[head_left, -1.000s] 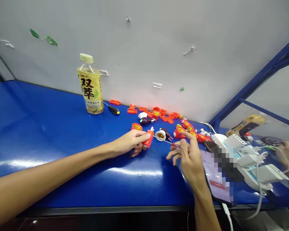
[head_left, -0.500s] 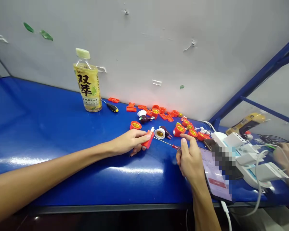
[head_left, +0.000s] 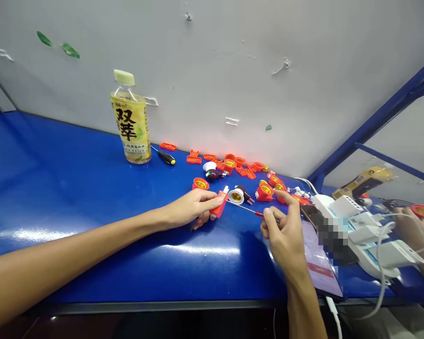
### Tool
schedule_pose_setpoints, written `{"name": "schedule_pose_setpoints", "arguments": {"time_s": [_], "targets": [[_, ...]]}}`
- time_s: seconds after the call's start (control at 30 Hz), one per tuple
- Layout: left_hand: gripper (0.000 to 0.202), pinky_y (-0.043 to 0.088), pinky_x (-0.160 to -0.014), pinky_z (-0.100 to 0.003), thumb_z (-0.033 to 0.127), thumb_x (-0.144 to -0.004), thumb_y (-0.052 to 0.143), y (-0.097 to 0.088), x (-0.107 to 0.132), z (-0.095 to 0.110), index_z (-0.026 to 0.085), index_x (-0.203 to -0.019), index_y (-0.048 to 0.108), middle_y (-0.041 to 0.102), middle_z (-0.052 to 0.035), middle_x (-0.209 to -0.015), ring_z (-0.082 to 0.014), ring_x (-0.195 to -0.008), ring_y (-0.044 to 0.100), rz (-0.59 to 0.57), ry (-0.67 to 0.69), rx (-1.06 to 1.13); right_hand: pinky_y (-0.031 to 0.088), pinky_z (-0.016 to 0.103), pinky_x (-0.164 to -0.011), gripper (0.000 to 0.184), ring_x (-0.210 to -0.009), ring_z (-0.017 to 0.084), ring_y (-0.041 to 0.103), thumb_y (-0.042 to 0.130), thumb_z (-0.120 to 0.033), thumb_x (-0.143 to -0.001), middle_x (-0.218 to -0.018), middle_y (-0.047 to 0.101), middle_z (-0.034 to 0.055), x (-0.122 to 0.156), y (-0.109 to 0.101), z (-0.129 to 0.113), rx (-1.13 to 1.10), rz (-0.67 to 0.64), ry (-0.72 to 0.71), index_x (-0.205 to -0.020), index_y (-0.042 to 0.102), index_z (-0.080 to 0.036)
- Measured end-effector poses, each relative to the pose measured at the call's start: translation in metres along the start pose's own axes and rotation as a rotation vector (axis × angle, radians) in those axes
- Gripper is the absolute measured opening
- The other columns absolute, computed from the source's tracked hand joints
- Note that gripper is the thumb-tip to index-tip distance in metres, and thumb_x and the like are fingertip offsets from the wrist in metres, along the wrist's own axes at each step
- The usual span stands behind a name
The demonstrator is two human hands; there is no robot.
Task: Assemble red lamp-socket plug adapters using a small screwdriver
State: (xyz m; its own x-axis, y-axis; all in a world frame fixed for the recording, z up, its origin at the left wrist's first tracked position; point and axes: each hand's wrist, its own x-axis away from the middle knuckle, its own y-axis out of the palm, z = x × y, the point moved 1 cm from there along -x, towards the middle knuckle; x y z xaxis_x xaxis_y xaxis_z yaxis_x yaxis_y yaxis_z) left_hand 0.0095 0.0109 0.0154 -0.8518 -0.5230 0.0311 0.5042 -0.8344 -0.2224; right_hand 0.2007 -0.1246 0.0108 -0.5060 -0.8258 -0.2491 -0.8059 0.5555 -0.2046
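Note:
My left hand [head_left: 202,207] is closed on a small red plastic piece with a white switch-like tip [head_left: 219,205], held just above the blue table. In my right hand [head_left: 282,230] is a screwdriver [head_left: 245,208] with a thin metal shaft and a red collar; the fingers hide most of its handle. Its tip meets the side of the red piece, though the exact contact is too small to see. Close behind the hands lie a red lamp socket [head_left: 200,184] with a brass-coloured inside and a white-rimmed socket [head_left: 236,196] with a dark plug body.
Red sockets [head_left: 264,191] and flat red covers [head_left: 194,157] lie along the wall. A drink bottle [head_left: 132,125] and a black-and-yellow screwdriver [head_left: 167,157] stand left. Rightward are a phone [head_left: 320,263], a power strip [head_left: 374,259] with chargers, and another person's hand [head_left: 411,223] by a red socket.
My right hand has shifted slightly right, its index finger lifted and more bent. The left hand keeps its hold. At far right, a red socket now shows at the other person's hand.

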Motion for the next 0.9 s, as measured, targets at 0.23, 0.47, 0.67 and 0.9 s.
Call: {"name": "schedule_pose_setpoints", "arguments": {"time_s": [0.23,0.47,0.67,0.9], "targets": [[0.052,0.038,-0.044,-0.022,0.066,-0.092,0.049,0.001,0.000,0.002,0.018,-0.072,0.049,0.046,0.0053,-0.049,-0.0092,-0.041,0.042,-0.001,0.000,0.000,0.032,0.023,-0.036,0.038,-0.038,0.012,0.041,0.047,-0.051,-0.099,-0.055,0.046,-0.0090,0.002,0.001,0.003,0.052,-0.045,0.045,-0.126,0.048,-0.025],[0.053,0.039,-0.044,-0.023,0.067,-0.092,0.047,0.001,0.001,0.004,0.018,-0.072,0.048,0.046,0.0049,-0.048,-0.0096,-0.042,0.043,-0.006,-0.004,-0.022,0.050,0.027,-0.064,0.046,-0.071,0.014,0.060,0.059,-0.044,-0.093,-0.086,0.058,-0.0021,0.002,0.001,0.003,0.079,-0.014,-0.080,-0.133,0.042,-0.028],[0.054,0.039,-0.042,-0.022,0.070,-0.088,0.053,0.002,0.001,0.004,0.019,-0.071,0.048,0.043,0.0059,-0.049,-0.0086,-0.042,0.041,0.039,-0.021,0.028,0.034,0.024,-0.044,0.031,-0.044,0.012,0.040,0.046,-0.050,-0.100,-0.055,0.042,-0.0094,0.006,0.001,0.007,0.181,-0.097,-0.016,-0.120,0.053,-0.026],[0.055,0.023,-0.036,-0.019,0.070,-0.084,0.060,0.003,0.000,0.006,0.017,-0.070,0.055,0.044,0.0048,-0.053,-0.0067,-0.041,0.032,0.140,-0.172,-0.048,0.044,0.026,-0.058,0.032,-0.061,0.014,0.052,0.058,-0.046,-0.095,-0.071,0.054,-0.0047,0.011,-0.006,0.009,0.235,-0.078,-0.081,-0.118,0.055,-0.025]]}}
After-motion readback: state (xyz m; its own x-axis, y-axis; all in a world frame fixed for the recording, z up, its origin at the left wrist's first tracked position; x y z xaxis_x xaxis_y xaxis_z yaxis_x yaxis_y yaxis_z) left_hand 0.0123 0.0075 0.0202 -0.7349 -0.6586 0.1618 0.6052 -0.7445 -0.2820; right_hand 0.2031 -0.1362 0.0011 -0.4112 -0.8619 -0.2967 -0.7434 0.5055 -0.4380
